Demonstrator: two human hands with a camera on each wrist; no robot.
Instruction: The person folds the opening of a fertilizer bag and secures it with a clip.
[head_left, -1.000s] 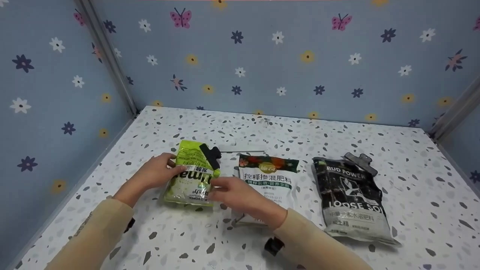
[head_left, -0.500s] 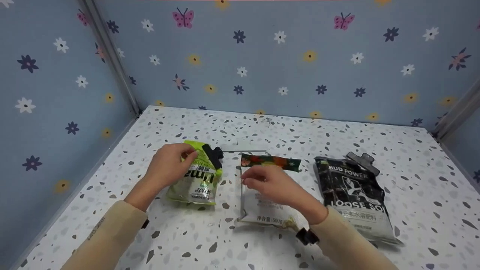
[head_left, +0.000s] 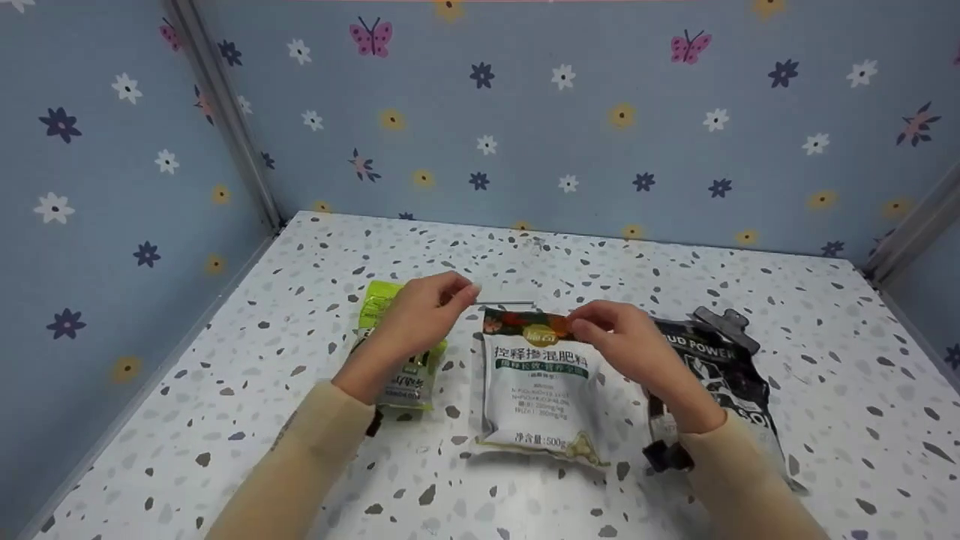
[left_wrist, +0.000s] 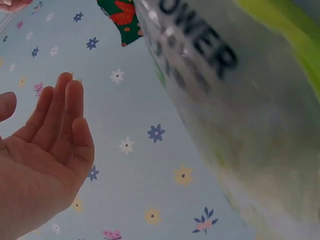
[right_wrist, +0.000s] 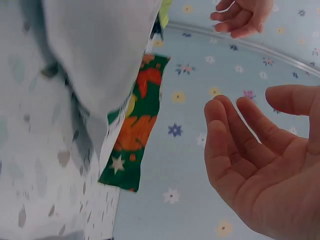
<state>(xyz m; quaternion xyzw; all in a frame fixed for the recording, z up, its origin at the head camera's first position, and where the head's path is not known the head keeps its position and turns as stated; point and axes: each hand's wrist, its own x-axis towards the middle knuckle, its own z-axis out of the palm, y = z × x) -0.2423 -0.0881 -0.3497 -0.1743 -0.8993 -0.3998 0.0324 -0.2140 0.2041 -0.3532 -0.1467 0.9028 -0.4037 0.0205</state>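
Observation:
My left hand [head_left: 420, 319] hovers with loosely bent fingers near the top left corner of a white fertilizer bag [head_left: 536, 409]. Its palm and fingers [left_wrist: 55, 120] show nothing held in the left wrist view. Opposite, my right hand [head_left: 634, 345] is at the bag's top right corner, thumb and fingers apart; the right wrist view shows that hand [right_wrist: 265, 165] holding nothing. The white bag lies flat, its green and orange top strip [right_wrist: 137, 125] facing the wall. Beneath my left arm a lime-green bag [head_left: 412, 386] is partly covered, its black clip hidden.
A black and grey soil bag [head_left: 739, 375] lies right of the white one, partly behind my right forearm. A dark clip [head_left: 724, 326] sits on its top corner. Beyond the white bag, a thin grey strip [head_left: 510, 303] lies on the speckled table [head_left: 420, 499]. Flowered walls [head_left: 525, 120] enclose the table.
Both hands have left the lime-green bag and moved right. The left now hovers by the white bag's top left corner, the right by its top right corner. The bags stay put.

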